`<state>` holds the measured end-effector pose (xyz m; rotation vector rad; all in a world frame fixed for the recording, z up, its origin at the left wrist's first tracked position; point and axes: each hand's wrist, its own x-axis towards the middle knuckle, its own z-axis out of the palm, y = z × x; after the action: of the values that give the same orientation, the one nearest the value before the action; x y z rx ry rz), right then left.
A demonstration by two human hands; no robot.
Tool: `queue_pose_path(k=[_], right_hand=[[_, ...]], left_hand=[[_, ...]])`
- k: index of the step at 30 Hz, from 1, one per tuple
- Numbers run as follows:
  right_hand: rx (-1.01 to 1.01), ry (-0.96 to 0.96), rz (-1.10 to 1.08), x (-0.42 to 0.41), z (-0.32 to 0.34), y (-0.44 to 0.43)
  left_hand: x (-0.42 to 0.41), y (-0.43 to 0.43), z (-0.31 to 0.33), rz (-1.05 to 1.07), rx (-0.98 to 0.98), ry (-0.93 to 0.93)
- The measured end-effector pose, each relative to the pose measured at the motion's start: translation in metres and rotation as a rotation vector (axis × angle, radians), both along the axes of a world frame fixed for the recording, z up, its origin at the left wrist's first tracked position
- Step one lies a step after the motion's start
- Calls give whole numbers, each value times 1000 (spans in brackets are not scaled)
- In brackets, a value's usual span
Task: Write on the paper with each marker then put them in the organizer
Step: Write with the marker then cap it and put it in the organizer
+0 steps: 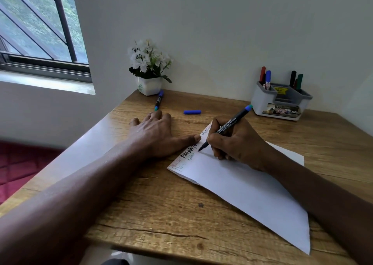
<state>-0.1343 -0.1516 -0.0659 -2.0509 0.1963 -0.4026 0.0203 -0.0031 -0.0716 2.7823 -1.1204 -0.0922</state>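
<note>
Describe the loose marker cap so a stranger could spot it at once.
On the wooden table, look between the white flower pot at back left and the grey organizer at back right. The cap lies alone on the wood, just beyond the left hand. It is a short all-blue tube, unlike the longer dark marker near the pot.

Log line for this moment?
right hand: holds marker, tip on paper | left hand: flat on desk, thumb at paper edge | blue cap, second marker: loose on desk
</note>
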Motion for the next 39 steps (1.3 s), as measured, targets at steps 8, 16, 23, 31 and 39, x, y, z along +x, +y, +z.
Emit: queue_pose_path(k=[8, 16, 23, 31, 39], right_hand=[[-28, -9, 2, 0, -1, -1], [5, -13, -21, 0, -2, -2], [-7, -14, -42, 0, -2, 0], [-16, -30, -71, 1, -3, 1], [-26, -28, -86, 1, -2, 2]], left_hand=[[-1, 1, 1, -1, 5, 3], [1, 0, 0, 7, 5, 6], [0, 0, 0, 5, 9, 2], [0, -1, 2, 10, 22, 5], [-1, 0, 3, 8, 29, 8]])
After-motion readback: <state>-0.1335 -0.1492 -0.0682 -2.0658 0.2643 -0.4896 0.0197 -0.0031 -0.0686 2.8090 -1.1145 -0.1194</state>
